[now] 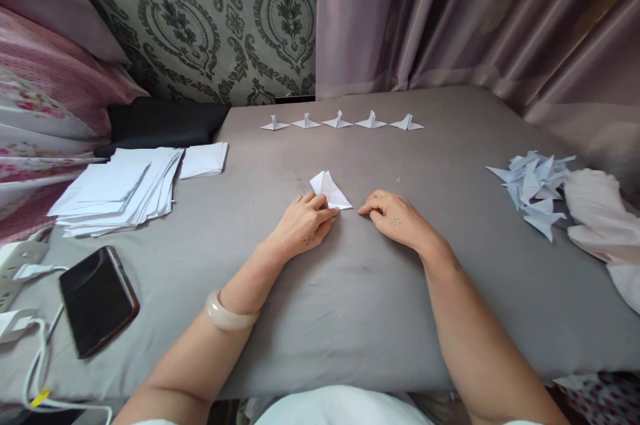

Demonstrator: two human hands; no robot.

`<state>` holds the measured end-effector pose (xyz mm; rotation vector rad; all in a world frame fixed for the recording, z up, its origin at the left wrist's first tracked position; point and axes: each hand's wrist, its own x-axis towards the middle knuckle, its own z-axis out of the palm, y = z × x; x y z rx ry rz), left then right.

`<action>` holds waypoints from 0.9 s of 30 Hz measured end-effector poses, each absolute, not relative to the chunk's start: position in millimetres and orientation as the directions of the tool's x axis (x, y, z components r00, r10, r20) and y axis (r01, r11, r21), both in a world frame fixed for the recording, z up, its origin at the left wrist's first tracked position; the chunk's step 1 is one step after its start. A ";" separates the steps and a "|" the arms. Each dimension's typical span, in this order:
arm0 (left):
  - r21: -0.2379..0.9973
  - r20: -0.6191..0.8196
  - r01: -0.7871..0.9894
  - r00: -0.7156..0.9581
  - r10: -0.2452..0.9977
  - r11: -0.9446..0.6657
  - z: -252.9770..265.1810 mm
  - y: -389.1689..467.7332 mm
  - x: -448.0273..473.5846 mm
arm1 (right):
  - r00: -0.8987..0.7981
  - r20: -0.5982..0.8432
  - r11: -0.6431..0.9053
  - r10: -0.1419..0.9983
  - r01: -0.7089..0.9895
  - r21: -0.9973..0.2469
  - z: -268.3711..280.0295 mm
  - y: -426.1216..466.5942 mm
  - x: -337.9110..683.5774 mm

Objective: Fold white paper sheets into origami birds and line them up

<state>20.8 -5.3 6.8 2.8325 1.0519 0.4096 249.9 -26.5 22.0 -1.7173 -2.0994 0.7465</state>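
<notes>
A small white sheet of paper [330, 191], folded into a kite-like shape with pointed corners, lies flat on the grey cloth. My left hand [306, 219] is closed over its lower left part, fingers bent and pressing it down; the covered edge is hidden. Just right of the paper's right-hand tip rests my right hand [395, 217], its index finger stretched toward that tip and the other fingers loosely curled. A narrow gap parts this finger from the paper, and nothing shows in the hand.
Several folded paper birds [339, 121] stand in a row at the back. More folded paper pieces [535, 181] are heaped at right beside pale fabric [597, 211]. Stacked white paper [125, 188], a phone [99, 301] and a power strip [19, 268] with cables lie at left.
</notes>
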 end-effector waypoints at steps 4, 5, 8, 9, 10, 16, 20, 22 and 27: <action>0.177 0.194 0.640 0.722 0.664 -0.748 6.3 -6.3 22.1 | -0.176 -0.079 0.100 0.981 0.813 -0.573 20.4 -24.0 246.7; 0.166 0.186 0.646 0.721 0.667 -0.745 6.1 -6.6 22.6 | -0.168 -0.079 0.093 0.983 0.814 -0.574 19.8 -23.8 246.0; 0.120 0.156 0.664 0.721 0.675 -0.738 6.2 -7.8 25.1 | -0.148 -0.076 0.076 0.986 0.810 -0.582 18.2 -23.9 245.6; 0.103 0.147 0.669 0.721 0.677 -0.736 6.6 -8.1 26.2 | -0.140 -0.074 0.071 0.987 0.808 -0.585 17.5 -24.1 245.5; 0.085 0.142 0.674 0.721 0.678 -0.734 6.9 -8.5 27.4 | -0.133 -0.070 0.067 0.989 0.807 -0.587 16.5 -24.3 245.1; 0.059 0.203 0.686 0.703 0.681 -0.725 3.7 -8.4 32.5 | -0.073 0.090 0.114 0.993 0.751 -0.650 3.2 -21.1 229.3; 0.132 0.300 0.690 0.657 0.692 -0.712 -3.5 -6.1 30.8 | -0.031 0.171 0.142 0.985 0.709 -0.691 -6.4 -17.8 214.1; 0.137 0.337 0.694 0.638 0.692 -0.707 -5.3 -5.6 29.7 | -0.045 0.191 0.166 0.980 0.708 -0.686 -8.7 -17.4 209.6; 0.156 0.543 0.784 0.440 0.715 -0.601 -0.1 -8.2 28.7 | -0.126 0.313 0.297 0.941 0.750 -0.591 -4.7 -20.7 206.5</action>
